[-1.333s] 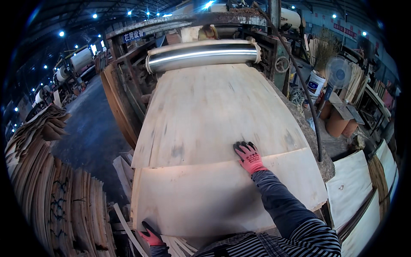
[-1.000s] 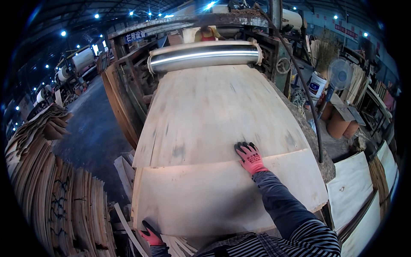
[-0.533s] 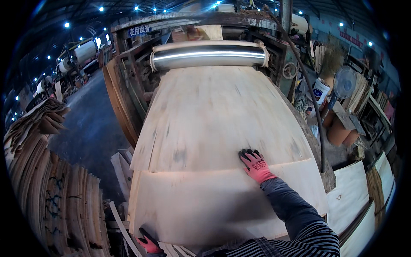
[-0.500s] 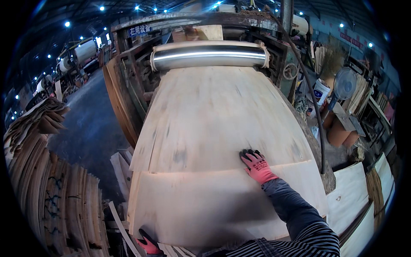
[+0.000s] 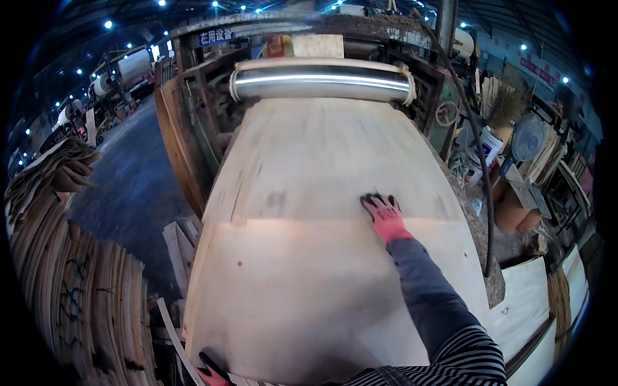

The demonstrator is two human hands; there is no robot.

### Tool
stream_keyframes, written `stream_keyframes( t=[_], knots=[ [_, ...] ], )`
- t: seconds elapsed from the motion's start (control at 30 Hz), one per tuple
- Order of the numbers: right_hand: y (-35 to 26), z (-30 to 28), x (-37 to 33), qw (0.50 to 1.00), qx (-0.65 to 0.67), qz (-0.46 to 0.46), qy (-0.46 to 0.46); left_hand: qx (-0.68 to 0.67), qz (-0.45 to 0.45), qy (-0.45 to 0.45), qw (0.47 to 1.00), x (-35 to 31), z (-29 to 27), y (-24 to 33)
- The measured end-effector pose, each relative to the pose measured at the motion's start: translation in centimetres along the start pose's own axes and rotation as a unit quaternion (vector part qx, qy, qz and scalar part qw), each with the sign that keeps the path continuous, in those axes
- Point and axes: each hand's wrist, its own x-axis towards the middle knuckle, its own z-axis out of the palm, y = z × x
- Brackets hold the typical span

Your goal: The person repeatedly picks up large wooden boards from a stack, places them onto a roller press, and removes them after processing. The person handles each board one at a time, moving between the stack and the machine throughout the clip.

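A wide, pale wood veneer sheet (image 5: 290, 276) lies in front of me. Its far edge meets another pale sheet (image 5: 322, 154) that runs up to a shiny metal roller (image 5: 322, 83). My right hand (image 5: 386, 217), in a pink glove with black fingertips, rests flat near that seam, right of the middle, fingers spread. Down at the near left corner, my left hand (image 5: 214, 374) wears the same kind of glove and grips the near sheet's edge. Only part of it shows; the fingers under the sheet are hidden.
Stacked veneer (image 5: 96, 302) stands at the left beside a dark floor lane (image 5: 132, 174). A dark hose or bar (image 5: 479, 154) runs down the machine's right side. Beyond it are a fan (image 5: 526, 138), a white bucket (image 5: 487, 145) and leaning sheets (image 5: 524, 302).
The near sheet and the seam have moved away toward the roller. My right hand has gone forward with them, still flat. My left hand stays at the near left corner, slightly lower in view.
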Motion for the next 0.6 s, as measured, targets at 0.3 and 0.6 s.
stream_keyframes(
  t=[0.3,0.6],
  knots=[
    [-15.2,-10.3,-12.6,0.942,0.178,-0.279,-0.061,0.163,-0.095,0.110,0.976,0.8,1.8,4.4],
    [-20.0,-16.4,-32.9,0.963,0.129,-0.079,-0.222,0.223,0.191,-0.315,0.902,5.3,-0.8,12.5]
  ],
)
